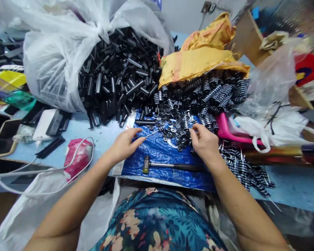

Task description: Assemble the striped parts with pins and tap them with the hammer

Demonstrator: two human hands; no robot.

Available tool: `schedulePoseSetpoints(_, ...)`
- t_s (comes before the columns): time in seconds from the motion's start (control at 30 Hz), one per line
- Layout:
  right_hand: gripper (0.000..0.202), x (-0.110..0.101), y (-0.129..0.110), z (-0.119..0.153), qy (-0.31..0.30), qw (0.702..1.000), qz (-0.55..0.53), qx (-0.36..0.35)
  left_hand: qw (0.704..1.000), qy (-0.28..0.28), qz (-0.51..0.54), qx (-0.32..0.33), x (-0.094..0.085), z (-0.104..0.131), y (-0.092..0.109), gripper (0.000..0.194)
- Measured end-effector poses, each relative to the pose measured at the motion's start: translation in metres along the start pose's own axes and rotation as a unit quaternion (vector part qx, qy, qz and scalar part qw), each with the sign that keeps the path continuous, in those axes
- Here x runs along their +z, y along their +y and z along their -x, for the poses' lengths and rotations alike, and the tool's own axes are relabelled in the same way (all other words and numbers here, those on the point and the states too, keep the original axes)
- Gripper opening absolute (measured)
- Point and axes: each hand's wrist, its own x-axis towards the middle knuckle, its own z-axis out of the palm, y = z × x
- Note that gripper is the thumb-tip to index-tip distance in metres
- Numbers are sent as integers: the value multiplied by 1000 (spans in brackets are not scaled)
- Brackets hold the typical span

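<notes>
My left hand (124, 144) pinches a thin metal rod (155, 132) that points right toward a pile of small black washers (172, 130) on a blue tarp (159, 155). My right hand (204, 141) rests at the right edge of that pile, fingers closed on small black parts. A small hammer (170, 166) lies on the tarp just in front of both hands, head to the left. Behind the washers lies a heap of black-and-white spiral parts (211, 90).
A white plastic bag spilling black tubes (117, 75) stands at the back left. A yellow sack (201, 55) covers the spiral heap. A pink pouch (77, 157), white cable (42, 170) and phones lie left. A pink plastic piece (225, 130) and more spiral parts (243, 167) lie right.
</notes>
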Motion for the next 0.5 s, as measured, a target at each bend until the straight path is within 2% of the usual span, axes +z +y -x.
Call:
schedulePoseSetpoints(0.07, 24, 7, 9, -25, -56, 996, 59, 45, 999, -12, 15, 27, 21, -7, 9, 28)
schedulePoseSetpoints(0.17, 28, 17, 22, -47, -119, 985, 99, 80, 997, -54, 27, 57, 38, -5, 17, 19)
schedulePoseSetpoints(0.23, 29, 18, 26, -48, -106, 987, 65, 104, 995, -66, 55, 49, 46, 0, 18, 18)
schedulePoseSetpoints(0.3, 30, 15, 21, -38, -63, 991, -18, 119, 992, -38, 123, 3, 55, 5, 19, 21)
schedulePoseSetpoints(0.4, 26, 8, -14, -8, -33, 983, -165, 78, 964, 54, 250, -67, 76, 10, 23, 36)
schedulePoseSetpoints(0.5, 10, 7, -65, 24, -51, 970, -233, -42, 945, 107, 303, -55, 97, 14, 28, 38)
